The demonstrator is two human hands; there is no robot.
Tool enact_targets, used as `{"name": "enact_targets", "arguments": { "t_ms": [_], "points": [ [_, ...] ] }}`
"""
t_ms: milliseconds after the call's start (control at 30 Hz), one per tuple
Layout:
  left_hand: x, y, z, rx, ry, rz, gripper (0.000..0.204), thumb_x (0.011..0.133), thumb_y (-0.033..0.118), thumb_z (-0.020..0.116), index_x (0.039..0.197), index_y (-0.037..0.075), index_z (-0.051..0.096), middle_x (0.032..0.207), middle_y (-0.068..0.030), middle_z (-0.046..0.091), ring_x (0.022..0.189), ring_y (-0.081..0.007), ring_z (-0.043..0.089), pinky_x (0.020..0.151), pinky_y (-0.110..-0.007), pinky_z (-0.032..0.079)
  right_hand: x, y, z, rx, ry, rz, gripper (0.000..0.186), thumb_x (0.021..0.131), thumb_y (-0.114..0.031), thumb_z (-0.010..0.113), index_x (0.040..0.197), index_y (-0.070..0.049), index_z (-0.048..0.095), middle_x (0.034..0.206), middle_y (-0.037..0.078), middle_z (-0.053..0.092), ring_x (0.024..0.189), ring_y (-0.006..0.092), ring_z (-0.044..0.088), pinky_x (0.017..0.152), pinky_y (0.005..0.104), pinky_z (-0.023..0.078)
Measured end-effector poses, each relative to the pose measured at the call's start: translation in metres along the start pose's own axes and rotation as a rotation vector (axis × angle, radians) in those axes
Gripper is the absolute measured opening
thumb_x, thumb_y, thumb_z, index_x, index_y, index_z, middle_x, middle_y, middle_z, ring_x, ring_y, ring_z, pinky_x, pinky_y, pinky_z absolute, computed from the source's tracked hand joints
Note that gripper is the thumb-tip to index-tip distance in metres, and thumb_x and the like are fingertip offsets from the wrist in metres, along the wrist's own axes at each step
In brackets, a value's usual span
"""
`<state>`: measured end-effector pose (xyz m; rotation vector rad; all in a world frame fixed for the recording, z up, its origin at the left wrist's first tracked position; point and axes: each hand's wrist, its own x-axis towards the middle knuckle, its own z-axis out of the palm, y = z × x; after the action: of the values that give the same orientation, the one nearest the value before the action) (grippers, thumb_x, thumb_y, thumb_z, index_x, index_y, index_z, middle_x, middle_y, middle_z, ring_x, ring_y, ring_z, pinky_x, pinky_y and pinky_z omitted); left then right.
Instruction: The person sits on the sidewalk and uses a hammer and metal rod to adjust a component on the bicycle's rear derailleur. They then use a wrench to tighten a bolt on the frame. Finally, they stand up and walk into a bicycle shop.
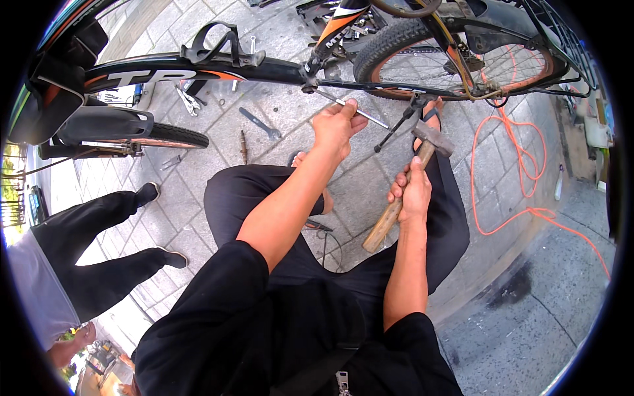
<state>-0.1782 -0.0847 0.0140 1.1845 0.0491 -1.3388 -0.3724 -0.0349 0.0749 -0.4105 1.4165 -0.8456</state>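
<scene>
A black bicycle frame (281, 72) with orange and white markings stretches across the top. My left hand (335, 131) is closed around a thin metal rod (375, 120). One end of the rod meets the frame at its bottom bracket (309, 78), or lies very close to it; whether they touch I cannot tell. In my right hand (415, 191) is a hammer (383, 228), gripped partway up its wooden handle. The steel head points up and away from me, apart from the rod. Between the rod and hammer head hangs the bike's black kickstand (393, 129).
A wrench (259, 123), a narrow brownish tool (244, 146) and several other tools lie on the paving. An orange cable (474, 191) loops at right. The rear wheel (389, 56) is top right, the front wheel (175, 135) left. Another person's legs (99, 218) are at left.
</scene>
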Motion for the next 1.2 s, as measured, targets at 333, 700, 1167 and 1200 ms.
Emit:
{"name": "enact_targets", "arguments": {
  "t_ms": [333,700,1167,1200],
  "points": [
    [-0.003,-0.004,0.009,-0.02,0.005,-0.017,0.023,0.099,0.015,0.069,0.1,-0.007,0.064,0.09,-0.0143,0.069,0.073,-0.0229,0.072,0.073,-0.037,0.065,0.002,0.006,-0.007,-0.008,-0.031,-0.004,0.037,0.107,-0.045,0.053,0.096,-0.01,0.047,0.067,0.0,0.043,0.048,0.0111,0.043,0.041,0.031,0.043],
    [-0.004,-0.004,0.012,-0.029,-0.039,-0.025,0.029,0.099,0.015,0.069,0.109,-0.011,0.06,0.098,-0.0157,0.068,0.085,-0.0267,0.072,0.084,-0.042,0.064,-0.009,0.009,-0.002,-0.031,-0.049,-0.022,0.037,0.107,-0.041,0.053,0.094,-0.008,0.047,0.064,0.002,0.045,0.044,0.0126,0.045,0.037,0.0322,0.043],
    [0.013,-0.002,0.016,-0.026,0.01,0.05,0.024,0.102,0.013,0.064,0.111,-0.009,0.061,0.102,-0.0147,0.067,0.089,-0.0277,0.073,0.085,-0.043,0.063,-0.032,-0.041,0.004,0.133,0.175,-0.285,0.035,0.107,-0.042,0.051,0.09,-0.011,0.048,0.065,-0.001,0.044,0.047,0.0111,0.045,0.044,0.0317,0.044],
    [0.026,-0.001,0.014,0.043,0.025,0.075,0.025,0.102,0.014,0.063,0.112,-0.008,0.061,0.102,-0.0137,0.068,0.09,-0.027,0.073,0.085,-0.043,0.063,-0.03,-0.026,0.023,-0.131,0.09,-0.127,0.034,0.106,-0.04,0.053,0.089,-0.011,0.048,0.066,-0.001,0.046,0.047,0.0114,0.046,0.044,0.0316,0.044]
  ]
}}
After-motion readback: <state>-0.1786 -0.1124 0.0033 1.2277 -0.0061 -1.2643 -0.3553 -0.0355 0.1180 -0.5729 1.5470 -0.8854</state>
